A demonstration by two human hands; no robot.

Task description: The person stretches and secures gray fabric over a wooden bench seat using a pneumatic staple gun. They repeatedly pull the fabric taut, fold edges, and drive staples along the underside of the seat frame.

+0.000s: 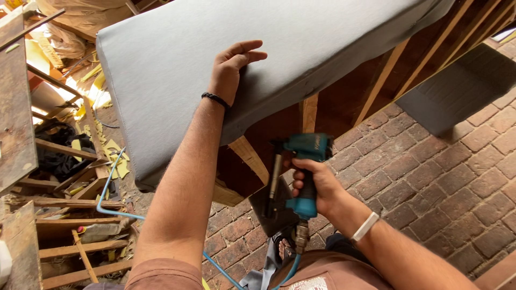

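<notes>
My left hand [232, 69] lies flat, fingers spread, on the grey fabric cover [177, 64] stretched over a wooden furniture frame [252, 158]. A black band sits on that wrist. My right hand [313, 185] grips the handle of a teal pneumatic staple gun [301, 161], held below the fabric's lower edge with its nose pointing toward the bare wood of the frame. A blue air hose [110, 188] runs from the gun's base down and off to the left. A white band is on my right wrist.
Red brick paving [430, 177] covers the floor on the right. Loose wooden slats and frames [70, 225] lie piled at the left with yellow foam scraps [115, 150]. A dark grey fabric panel [457, 91] hangs at the upper right.
</notes>
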